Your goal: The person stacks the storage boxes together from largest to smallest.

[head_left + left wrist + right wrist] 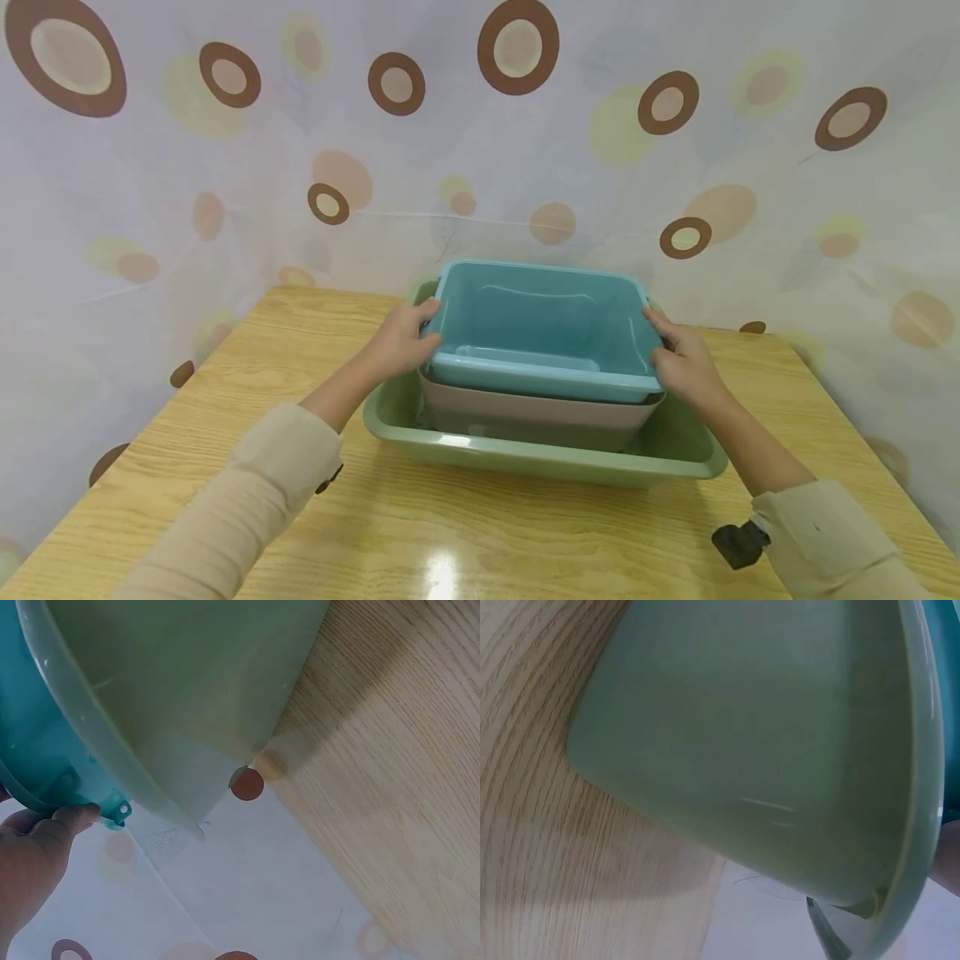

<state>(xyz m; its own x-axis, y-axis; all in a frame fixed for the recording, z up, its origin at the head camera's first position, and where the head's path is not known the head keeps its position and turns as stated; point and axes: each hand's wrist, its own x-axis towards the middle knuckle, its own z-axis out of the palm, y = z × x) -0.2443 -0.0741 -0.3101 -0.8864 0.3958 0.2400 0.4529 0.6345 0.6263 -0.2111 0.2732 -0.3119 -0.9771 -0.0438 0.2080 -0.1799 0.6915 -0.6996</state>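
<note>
A light blue rectangular plastic basin [536, 321] sits uppermost in a stack, its inside bare to view. My left hand [401, 340] grips its left rim, and my right hand [684, 364] grips its right rim. Under it is a pinkish-brown basin [525, 419], whose front wall shows. Both stand inside a larger green basin [540, 458]. In the left wrist view, my left thumb and fingers [75, 816] pinch the blue rim near a small tab with a hole. The right wrist view is mostly green basin wall, with only a fingertip [949, 859] at the edge.
The green basin rests on a wood-grain table [360, 517] near its back edge. Behind and to both sides hangs a pale sheet [450, 150] printed with brown, peach and yellow ovals. A small black device [741, 543] hangs at the right sleeve.
</note>
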